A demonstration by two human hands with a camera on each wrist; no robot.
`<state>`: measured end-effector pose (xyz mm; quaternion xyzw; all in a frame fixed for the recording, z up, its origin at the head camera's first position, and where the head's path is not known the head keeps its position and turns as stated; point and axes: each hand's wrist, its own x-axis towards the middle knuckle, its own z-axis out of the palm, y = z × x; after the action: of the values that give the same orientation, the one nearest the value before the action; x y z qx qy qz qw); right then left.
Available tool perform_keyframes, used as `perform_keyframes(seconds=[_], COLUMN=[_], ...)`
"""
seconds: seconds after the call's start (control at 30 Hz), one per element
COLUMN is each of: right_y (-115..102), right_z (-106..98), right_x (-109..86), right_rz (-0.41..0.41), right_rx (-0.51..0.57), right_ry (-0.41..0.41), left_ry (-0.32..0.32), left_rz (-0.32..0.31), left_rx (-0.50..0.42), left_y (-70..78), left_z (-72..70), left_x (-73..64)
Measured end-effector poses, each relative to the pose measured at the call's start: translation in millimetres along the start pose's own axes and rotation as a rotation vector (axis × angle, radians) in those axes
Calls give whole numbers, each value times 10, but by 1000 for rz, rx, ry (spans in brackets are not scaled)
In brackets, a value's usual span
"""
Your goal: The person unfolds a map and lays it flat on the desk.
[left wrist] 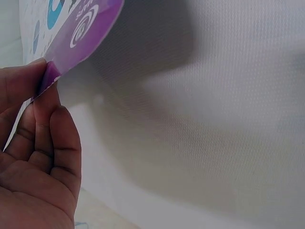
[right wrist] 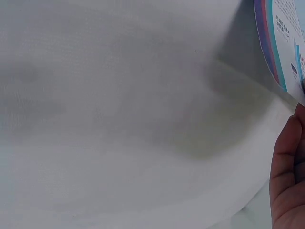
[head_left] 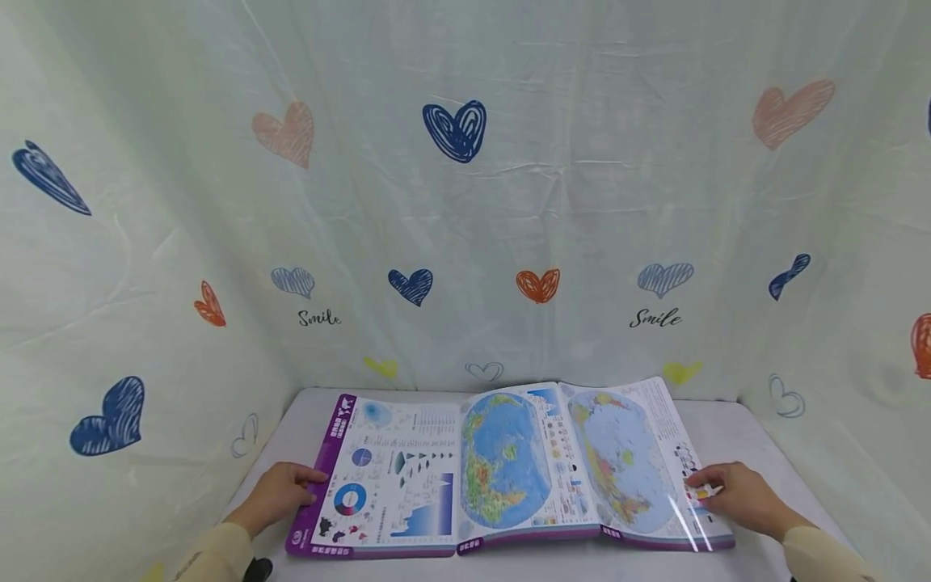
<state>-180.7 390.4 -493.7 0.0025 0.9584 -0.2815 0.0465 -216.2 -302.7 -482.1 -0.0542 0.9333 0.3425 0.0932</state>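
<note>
A laminated fold-out map [head_left: 505,461] lies spread in three panels over the table. Its left panel carries charts, and the other two show oval world maps. My left hand [head_left: 280,493] pinches the purple left edge between thumb and fingers. In the left wrist view that purple edge [left wrist: 86,38] is lifted off the white surface, with the thumb on its printed face and fingers behind. At the opposite side, my right hand [head_left: 742,493] grips the right edge. The right wrist view shows the map's corner [right wrist: 281,47] raised, fingers behind it; the thumb is out of frame.
A white-covered table [head_left: 378,570] sits under the map. Pale curtains [head_left: 509,202] printed with hearts and "Smile" enclose it at the back and both sides. A small black object [head_left: 258,570] shows beside the left sleeve [head_left: 218,554].
</note>
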Motion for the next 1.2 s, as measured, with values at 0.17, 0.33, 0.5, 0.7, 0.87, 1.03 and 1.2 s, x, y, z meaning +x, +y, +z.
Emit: perform_keyframes(seconds=[0.17, 0.33, 0.5, 0.7, 0.87, 1.03, 1.2], right_y=[35, 13, 14, 32, 21, 0, 9], right_z=[-26, -29, -30, -18, -14, -20, -23], right_x=[-26, -24, -13, -7, -17, -27, -28], right_rz=[20, 84, 116, 131, 136, 146, 145], right_rx=[-31, -30, -32, -41, -62, -66, -71], right_ry=[-28, -62, -76, -89, -84, -81, -83], left_ry=[0, 3, 4, 8, 12, 14, 2], left_rz=[0, -2, -6, 2, -12, -24, -22], left_rx=[21, 27, 17, 21, 38, 53, 62], left_y=[-26, -53, -84, -93, -86, -92, -114], left_z=[-9, -4, 8, 23, 46, 60, 56], left_x=[3, 11, 23, 17, 27, 32, 32])
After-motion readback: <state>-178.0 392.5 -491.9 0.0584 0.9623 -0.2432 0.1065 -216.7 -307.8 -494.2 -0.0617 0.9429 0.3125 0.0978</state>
